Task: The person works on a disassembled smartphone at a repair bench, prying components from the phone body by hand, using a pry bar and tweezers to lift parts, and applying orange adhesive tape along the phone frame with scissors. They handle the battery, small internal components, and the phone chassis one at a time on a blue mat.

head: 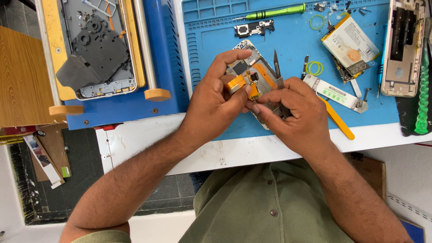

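One view only is given, taken from a camera worn on the head and aimed almost straight down over the chest. The surface [252, 150] is seen from close above, its far side toward the top of the frame. Both forearms are seen entering from the bottom edge, and the blue work mat [211, 40] is cut off at the top.

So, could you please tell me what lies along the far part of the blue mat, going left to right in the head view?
Green screwdriver → yellow-green rubber ring → white phone battery → gold phone back housing → green ridged tool.
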